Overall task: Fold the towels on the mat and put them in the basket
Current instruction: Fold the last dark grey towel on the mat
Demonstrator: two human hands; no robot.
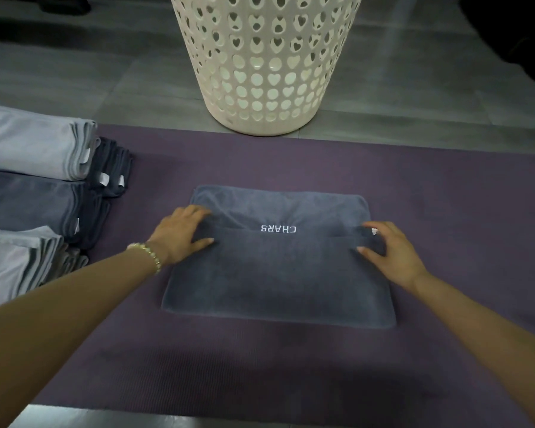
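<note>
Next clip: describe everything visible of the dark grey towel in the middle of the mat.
The dark grey towel looks like soft terry, with white lettering CHARS reading upside down. It lies on the purple mat, its near part folded over toward the far edge, stopping short. The left hand and right hand pinch the ends of that folded edge.

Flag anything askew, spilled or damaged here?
Nothing stands out. The grey towel lies mid-fold on the mat, left hand and right hand gripping its folded edge; its CHARS lettering reads upside down from this view. The basket stands upright, towel stacks tidy.
</note>
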